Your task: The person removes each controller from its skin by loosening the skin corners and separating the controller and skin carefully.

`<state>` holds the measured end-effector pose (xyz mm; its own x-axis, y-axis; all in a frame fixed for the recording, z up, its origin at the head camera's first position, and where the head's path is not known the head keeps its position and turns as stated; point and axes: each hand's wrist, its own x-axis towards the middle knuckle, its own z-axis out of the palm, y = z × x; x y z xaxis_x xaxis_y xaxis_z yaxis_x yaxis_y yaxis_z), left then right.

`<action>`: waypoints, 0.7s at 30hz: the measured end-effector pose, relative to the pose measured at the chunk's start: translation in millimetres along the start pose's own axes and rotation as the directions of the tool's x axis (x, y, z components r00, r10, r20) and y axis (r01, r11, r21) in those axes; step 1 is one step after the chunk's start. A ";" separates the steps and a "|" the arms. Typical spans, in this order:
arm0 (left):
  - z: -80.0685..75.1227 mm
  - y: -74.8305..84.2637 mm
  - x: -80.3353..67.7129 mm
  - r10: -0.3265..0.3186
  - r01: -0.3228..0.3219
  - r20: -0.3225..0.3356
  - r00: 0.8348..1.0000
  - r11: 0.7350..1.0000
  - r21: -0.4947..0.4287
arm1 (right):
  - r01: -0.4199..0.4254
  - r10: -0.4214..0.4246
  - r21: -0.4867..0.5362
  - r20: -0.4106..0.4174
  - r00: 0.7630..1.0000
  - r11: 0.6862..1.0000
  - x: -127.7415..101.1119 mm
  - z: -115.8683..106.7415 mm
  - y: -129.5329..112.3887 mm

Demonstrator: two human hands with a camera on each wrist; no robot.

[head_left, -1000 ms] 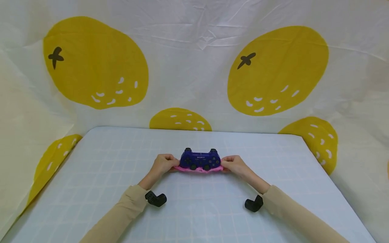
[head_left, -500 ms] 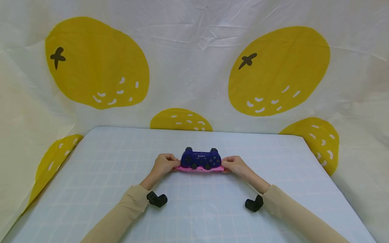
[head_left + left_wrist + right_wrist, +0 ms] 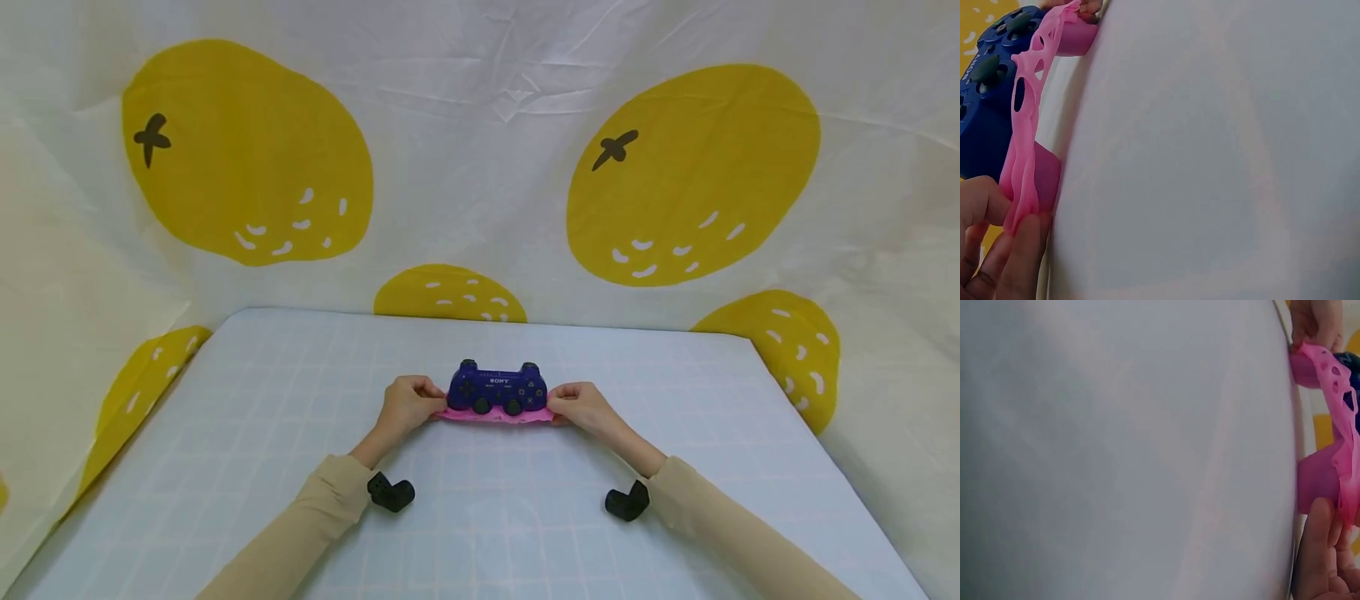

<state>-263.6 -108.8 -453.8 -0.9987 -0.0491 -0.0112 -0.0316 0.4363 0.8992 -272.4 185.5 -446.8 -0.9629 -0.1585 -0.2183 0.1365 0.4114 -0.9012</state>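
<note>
A dark blue game controller (image 3: 498, 383) stands with its face and thumbsticks toward me, in the middle of the head view. Pink stretchy silicone skin (image 3: 498, 416) with cut-out holes covers its lower part and both grips. My left hand (image 3: 407, 403) pinches the skin's edge at the controller's left end. At the other end, my right hand (image 3: 587, 407) pinches the same edge between thumb and fingers. In the left wrist view the skin (image 3: 1027, 112) is pulled into a taut strip below the thumbsticks. The right wrist view shows the pink-covered grip (image 3: 1319, 478) beside my right fingers (image 3: 1315, 544).
Under the hands lies a pale blue checked tablecloth (image 3: 480, 517). A white curtain (image 3: 465, 167) printed with large yellow fruit hangs behind the table and along its sides. Black wrist cameras (image 3: 391, 493) sit at both sleeve cuffs.
The head view has shifted slightly. Both hands keep their pinch on the pink skin, and the controller stays between them with barely any visible movement.
</note>
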 end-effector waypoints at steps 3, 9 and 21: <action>-0.4 2.1 -1.5 0.034 -0.034 0.005 0.999 0.999 0.015 | -0.001 0.001 -0.001 0.005 1.000 1.000 -0.8 -1.4 -0.4; -1.3 1.6 -2.1 0.077 -0.077 0.010 0.997 0.997 0.023 | -0.038 0.038 -0.008 0.010 0.999 0.999 -2.6 -4.9 -4.2; -4.5 2.2 -12.6 0.100 -0.100 0.012 0.995 0.995 0.010 | -0.079 0.079 -0.010 0.013 0.997 0.997 -4.4 -6.5 -9.9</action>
<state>-250.9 -111.3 -449.7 -0.9973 0.0050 0.0734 0.0679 0.4477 0.8916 -271.0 187.9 -434.4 -0.9460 -0.1368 -0.2938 0.2100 0.4316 -0.8773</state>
